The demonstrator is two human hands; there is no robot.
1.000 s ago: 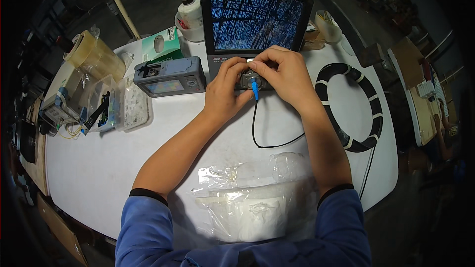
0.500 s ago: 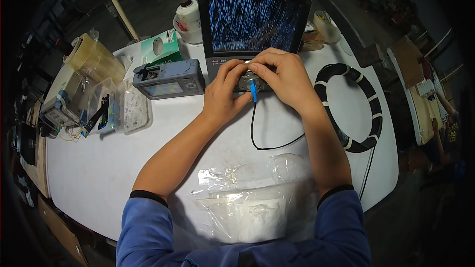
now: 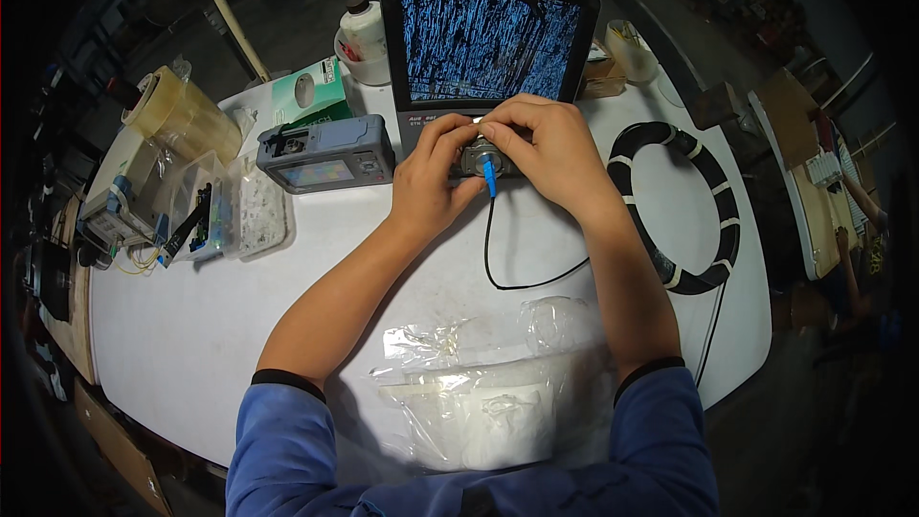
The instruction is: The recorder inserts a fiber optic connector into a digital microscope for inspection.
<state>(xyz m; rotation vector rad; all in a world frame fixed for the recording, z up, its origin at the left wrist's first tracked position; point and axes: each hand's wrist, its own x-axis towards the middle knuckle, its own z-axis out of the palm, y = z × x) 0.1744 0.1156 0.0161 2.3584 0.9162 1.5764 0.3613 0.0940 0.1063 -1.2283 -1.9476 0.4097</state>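
My left hand [image 3: 428,182] and my right hand [image 3: 550,158] meet at a round metal connector holder [image 3: 476,155] on the front of a fibre inspection monitor [image 3: 498,101]. The left fingers curl over the holder's left side, thumb underneath. Thumb and forefinger of the right hand are pinched together at its top; what lies between them is mostly hidden. Plugged into the holder's front is a blue fibre connector [image 3: 490,178], from which a thin black cable [image 3: 489,254] loops down and right under my right forearm. The lit screen [image 3: 493,48] shows blue streaks on black.
Left of the monitor stand a grey handheld device [image 3: 335,168], a green tissue box [image 3: 311,91] and a white bottle [image 3: 364,31]. Plastic trays [image 3: 263,215] and a tape roll [image 3: 182,115] lie farther left. At right is a black cable coil [image 3: 723,201]; clear plastic bags [image 3: 498,412] lie in front.
Streaks on the screen have become denser and longer. Both hands keep nearly the same place and grip; the connector and its cable stay put.
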